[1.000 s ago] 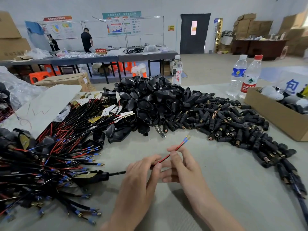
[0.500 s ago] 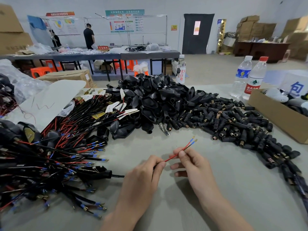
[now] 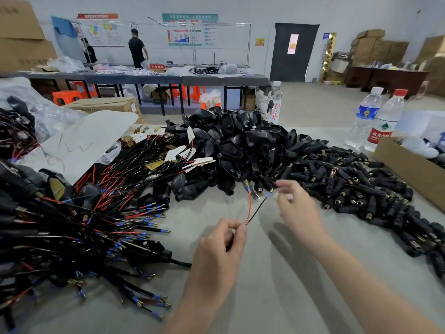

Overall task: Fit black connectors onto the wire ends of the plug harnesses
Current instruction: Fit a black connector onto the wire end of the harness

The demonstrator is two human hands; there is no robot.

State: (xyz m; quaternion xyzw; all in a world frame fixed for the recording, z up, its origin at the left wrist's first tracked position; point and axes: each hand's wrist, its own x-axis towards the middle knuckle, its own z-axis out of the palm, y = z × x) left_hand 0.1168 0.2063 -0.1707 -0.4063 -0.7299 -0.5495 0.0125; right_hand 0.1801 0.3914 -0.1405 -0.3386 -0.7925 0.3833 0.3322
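So the left hand [image 3: 216,256] is pinching the harness wires [image 3: 249,206], and the right hand [image 3: 298,210] is blurring at the black wire's tip, grip unclear. The black connectors [image 3: 349,186] are piling just beyond its fingers [image 3: 283,186], harness heap [image 3: 84,225] crowding leftward.
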